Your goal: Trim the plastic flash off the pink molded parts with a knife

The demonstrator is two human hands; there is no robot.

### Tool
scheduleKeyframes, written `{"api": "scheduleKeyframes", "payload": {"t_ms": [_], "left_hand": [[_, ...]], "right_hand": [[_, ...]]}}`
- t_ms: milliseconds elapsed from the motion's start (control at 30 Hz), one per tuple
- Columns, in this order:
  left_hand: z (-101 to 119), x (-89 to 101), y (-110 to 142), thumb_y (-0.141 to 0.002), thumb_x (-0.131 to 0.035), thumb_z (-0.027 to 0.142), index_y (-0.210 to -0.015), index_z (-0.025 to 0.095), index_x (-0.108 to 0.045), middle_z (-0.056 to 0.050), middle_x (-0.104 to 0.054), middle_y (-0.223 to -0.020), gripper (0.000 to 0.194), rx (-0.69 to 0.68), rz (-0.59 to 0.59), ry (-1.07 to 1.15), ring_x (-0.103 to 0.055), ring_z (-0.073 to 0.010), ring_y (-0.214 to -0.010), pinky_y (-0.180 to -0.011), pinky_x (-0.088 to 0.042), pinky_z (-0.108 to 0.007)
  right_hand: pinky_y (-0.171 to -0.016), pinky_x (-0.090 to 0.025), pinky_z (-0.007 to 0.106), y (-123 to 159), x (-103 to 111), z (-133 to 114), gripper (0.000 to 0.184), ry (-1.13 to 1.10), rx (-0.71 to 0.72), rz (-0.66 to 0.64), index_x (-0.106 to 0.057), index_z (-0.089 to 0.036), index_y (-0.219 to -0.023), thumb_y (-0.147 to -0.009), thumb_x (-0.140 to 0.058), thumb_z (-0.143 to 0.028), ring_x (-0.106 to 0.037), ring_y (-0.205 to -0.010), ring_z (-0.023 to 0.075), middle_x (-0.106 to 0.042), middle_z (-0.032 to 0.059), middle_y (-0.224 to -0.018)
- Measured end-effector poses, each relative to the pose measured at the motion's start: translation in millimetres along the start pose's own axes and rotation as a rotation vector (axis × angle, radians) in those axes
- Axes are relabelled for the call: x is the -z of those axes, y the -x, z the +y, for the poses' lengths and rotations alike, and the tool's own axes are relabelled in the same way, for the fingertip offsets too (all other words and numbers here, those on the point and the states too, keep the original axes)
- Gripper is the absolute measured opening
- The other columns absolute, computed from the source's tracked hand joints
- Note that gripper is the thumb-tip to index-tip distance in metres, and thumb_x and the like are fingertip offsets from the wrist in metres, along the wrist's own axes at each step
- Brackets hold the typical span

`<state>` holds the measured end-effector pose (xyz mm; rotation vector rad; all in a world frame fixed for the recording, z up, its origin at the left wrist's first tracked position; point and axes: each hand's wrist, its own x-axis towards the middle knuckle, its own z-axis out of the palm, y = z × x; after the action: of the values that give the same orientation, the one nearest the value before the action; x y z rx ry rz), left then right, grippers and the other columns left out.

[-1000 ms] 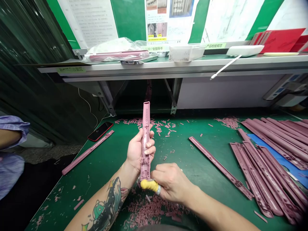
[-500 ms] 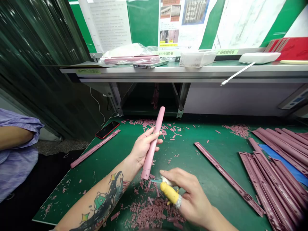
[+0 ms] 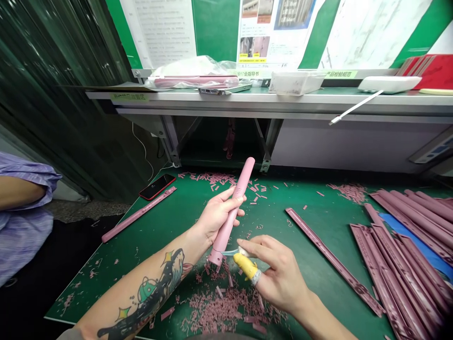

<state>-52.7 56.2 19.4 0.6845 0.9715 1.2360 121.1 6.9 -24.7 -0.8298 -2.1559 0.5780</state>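
My left hand (image 3: 222, 215) is wrapped round the middle of a long pink plastic piece (image 3: 226, 230), which tilts up and away to the right. In my right hand (image 3: 281, 271) is a small trimming knife (image 3: 230, 252) with a thin pale-blue blade and a white-wrapped grip, mostly hidden by my fingers. The blade meets the right edge of the pink piece close to its lower end. A yellow finger cot (image 3: 245, 265) covers my right thumb. Beneath both hands lies a heap of pink shavings (image 3: 212, 309).
Several pink plastic pieces (image 3: 392, 264) are stacked at the right, one lying apart (image 3: 332, 259). Another pink strip (image 3: 139, 214) and a phone (image 3: 157, 187) lie at the left. A shelf (image 3: 300, 101) crosses the back. A person's sleeve (image 3: 26, 182) shows at far left.
The pink piece has shifted right with my left hand. My right hand has moved up slightly, bringing the blade from below the piece's end onto its right edge.
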Motion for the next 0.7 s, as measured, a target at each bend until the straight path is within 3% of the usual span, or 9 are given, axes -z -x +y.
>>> {"api": "scheduleKeyframes", "payload": {"t_ms": [67, 167, 267, 400, 500, 633, 700], "left_hand": [[-0.4, -0.3, 0.7, -0.076, -0.07, 0.014, -0.115, 0.021, -0.066, -0.007, -0.064, -0.103, 0.04, -0.004, 0.006, -0.006, -0.059, -0.0066, -0.056, -0.036, -0.047, -0.013], [-0.5, 0.6, 0.5, -0.076, -0.07, 0.015, -0.118, 0.022, -0.064, -0.006, -0.064, -0.103, 0.043, -0.009, 0.021, -0.005, -0.059, -0.0068, -0.056, -0.037, -0.048, -0.013], [-1.9, 3.5, -2.0, -0.074, -0.072, 0.017, -0.122, 0.023, -0.061, -0.007, -0.064, -0.103, 0.05, -0.005, 0.034, -0.001, -0.06, -0.0079, -0.058, -0.037, -0.049, -0.015], [-22.4, 8.9, -14.4, -0.072, -0.075, 0.02, -0.127, 0.024, -0.056, -0.005, -0.064, -0.099, 0.059, -0.039, 0.075, -0.013, -0.06, -0.0091, -0.058, -0.038, -0.048, -0.017], [-62.6, 4.1, -35.3, -0.074, -0.071, 0.018, -0.132, 0.024, -0.047, -0.001, -0.063, -0.083, 0.062, -0.086, 0.147, -0.036, -0.057, -0.0083, -0.055, -0.042, -0.046, -0.016], [-122.5, -25.8, -66.6, -0.067, -0.07, 0.009, -0.117, 0.015, -0.06, -0.003, -0.065, -0.072, 0.05, -0.038, 0.092, -0.1, -0.057, -0.013, -0.054, -0.047, -0.048, -0.022], [-139.4, -42.3, -72.3, -0.064, -0.071, 0.007, -0.116, 0.017, -0.063, -0.006, -0.07, -0.084, 0.054, -0.031, -0.016, -0.123, -0.064, -0.0192, -0.075, -0.069, -0.054, -0.029]], "right_hand": [[-0.065, -0.047, 0.031, 1.1, -2.0, 2.4, 0.031, 0.025, 0.036, 0.045, -0.066, -0.024, -0.113, -0.082, -0.065, -0.023, -0.06, -0.072, 0.0176, -0.067, 0.0058, -0.086], [-0.071, -0.048, 0.032, 2.9, -3.5, 5.6, 0.042, 0.023, 0.058, 0.244, -0.059, -0.026, -0.124, -0.083, -0.06, -0.015, -0.06, -0.08, 0.0191, -0.065, 0.0067, -0.093], [-0.072, -0.048, 0.031, 1.7, -0.8, 7.9, 0.04, -0.069, -0.068, 0.354, -0.057, -0.025, -0.124, -0.086, -0.053, -0.013, -0.059, -0.084, 0.0185, -0.063, 0.007, -0.098], [-0.064, -0.047, 0.026, -6.8, 5.1, 15.7, 0.026, -0.2, -0.248, 0.23, -0.063, -0.023, -0.111, -0.088, -0.053, -0.021, -0.059, -0.075, 0.0165, -0.063, 0.0044, -0.089], [-0.067, -0.048, 0.026, -30.0, 7.0, 36.0, 0.021, -0.171, -0.307, 0.102, -0.066, -0.021, -0.105, -0.088, -0.055, -0.027, -0.06, -0.075, 0.0159, -0.065, 0.0034, -0.087], [-0.072, -0.049, 0.027, -103.9, 3.4, 80.1, 0.018, 0.027, -0.362, -0.067, -0.068, -0.018, -0.095, -0.087, -0.058, -0.031, -0.064, -0.081, 0.0176, -0.069, 0.0031, -0.088], [-0.07, -0.05, 0.027, -153.7, -1.2, 101.8, 0.018, 0.107, -0.387, -0.085, -0.068, -0.017, -0.095, -0.087, -0.06, -0.031, -0.064, -0.077, 0.0171, -0.069, 0.0026, -0.084]]}}
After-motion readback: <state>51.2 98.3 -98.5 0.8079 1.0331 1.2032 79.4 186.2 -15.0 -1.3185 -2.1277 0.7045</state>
